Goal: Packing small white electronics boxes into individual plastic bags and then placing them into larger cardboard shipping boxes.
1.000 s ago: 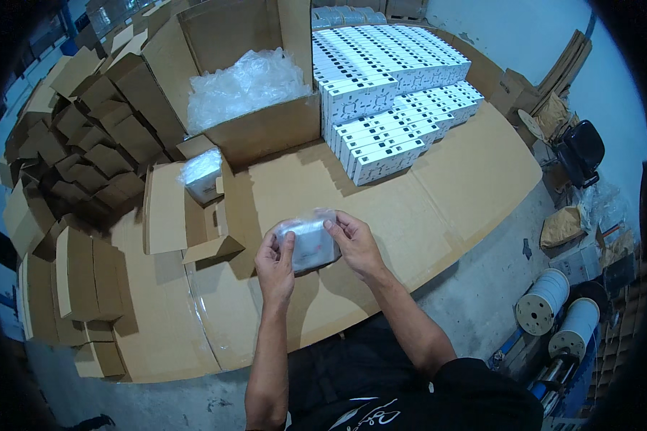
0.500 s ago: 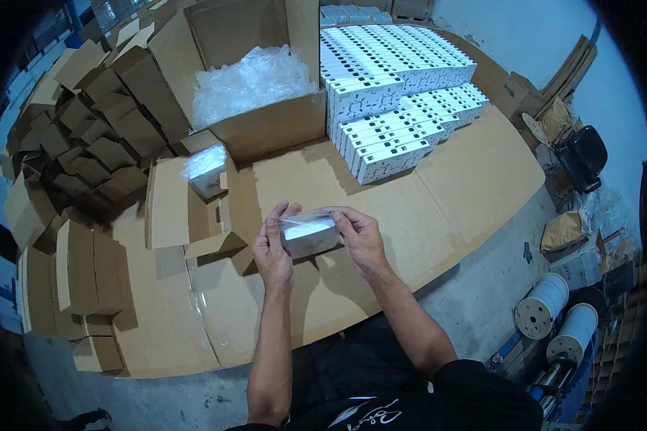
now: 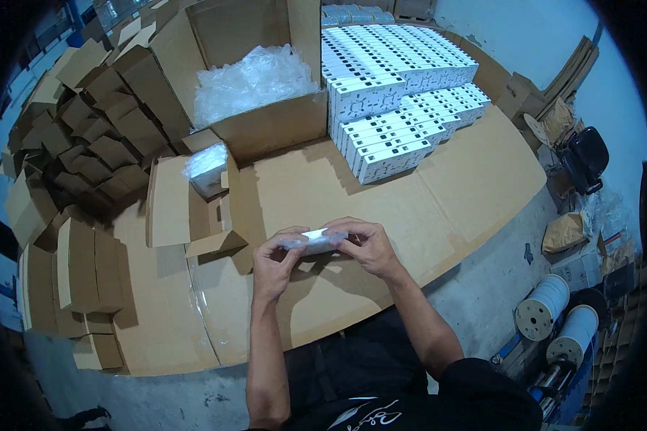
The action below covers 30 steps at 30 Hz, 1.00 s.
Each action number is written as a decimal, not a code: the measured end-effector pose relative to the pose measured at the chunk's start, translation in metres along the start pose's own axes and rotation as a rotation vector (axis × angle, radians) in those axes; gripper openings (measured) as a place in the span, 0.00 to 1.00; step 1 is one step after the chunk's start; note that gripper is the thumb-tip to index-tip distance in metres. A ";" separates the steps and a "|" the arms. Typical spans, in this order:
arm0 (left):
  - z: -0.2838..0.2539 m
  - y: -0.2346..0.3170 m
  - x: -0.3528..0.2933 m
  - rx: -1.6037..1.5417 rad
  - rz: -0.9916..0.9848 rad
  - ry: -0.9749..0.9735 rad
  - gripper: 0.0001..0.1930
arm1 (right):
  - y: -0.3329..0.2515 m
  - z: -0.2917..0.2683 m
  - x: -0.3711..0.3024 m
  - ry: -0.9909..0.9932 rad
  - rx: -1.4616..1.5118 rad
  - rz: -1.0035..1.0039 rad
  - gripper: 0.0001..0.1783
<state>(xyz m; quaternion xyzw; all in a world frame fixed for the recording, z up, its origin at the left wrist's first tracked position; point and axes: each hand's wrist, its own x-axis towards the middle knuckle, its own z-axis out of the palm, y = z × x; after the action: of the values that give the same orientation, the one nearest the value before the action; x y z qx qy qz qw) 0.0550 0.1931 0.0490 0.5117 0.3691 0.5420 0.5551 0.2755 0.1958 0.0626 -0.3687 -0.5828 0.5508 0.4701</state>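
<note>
Between my two hands is a small white box (image 3: 315,248) wrapped in clear plastic, held above the cardboard-covered table with a narrow side showing. My left hand (image 3: 273,266) is closed on its left end, thumb against the near side. At the other end my right hand (image 3: 369,248) pinches it with thumb and fingers. Left of my hands lies an open brown carton (image 3: 230,241). Inside it, at the far end, stands a plastic-wrapped white box (image 3: 208,169); the near part shows bare cardboard.
Stacked white boxes (image 3: 392,161) fill the far right of the table (image 3: 438,208). A large carton (image 3: 273,118) holds clear plastic bags (image 3: 255,82). Folded brown cartons (image 3: 86,266) crowd the left. Cable spools (image 3: 546,305) stand on the floor at right.
The wrapped box has been tipped between my hands, so its broad face no longer shows. My fingers have closed in over its ends, and the right hand has shifted slightly right.
</note>
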 end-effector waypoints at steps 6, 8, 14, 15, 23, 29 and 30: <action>0.001 0.019 -0.006 0.159 -0.032 0.048 0.04 | -0.015 -0.007 0.000 -0.042 -0.208 -0.088 0.10; 0.004 0.015 -0.007 0.113 -0.043 0.114 0.04 | -0.009 -0.003 0.000 -0.016 -0.107 -0.066 0.07; 0.023 0.001 0.003 0.090 -0.030 0.361 0.05 | 0.007 0.010 0.010 0.123 0.196 0.014 0.07; 0.025 -0.001 0.006 0.066 -0.023 0.393 0.06 | 0.008 0.011 0.013 0.152 0.243 -0.009 0.09; 0.025 -0.021 0.022 -0.108 0.016 0.454 0.15 | 0.004 0.020 0.022 0.287 0.190 -0.032 0.07; 0.027 -0.017 0.027 -0.037 0.089 0.440 0.25 | 0.002 0.002 0.011 0.133 -0.170 -0.352 0.17; 0.027 -0.016 0.026 0.004 0.144 0.423 0.28 | -0.001 0.001 0.009 0.051 -0.324 -0.338 0.17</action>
<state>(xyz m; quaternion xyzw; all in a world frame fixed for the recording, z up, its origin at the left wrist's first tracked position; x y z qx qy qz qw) 0.0880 0.2159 0.0429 0.4129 0.4407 0.6748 0.4242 0.2724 0.2037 0.0651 -0.3502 -0.7051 0.3541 0.5048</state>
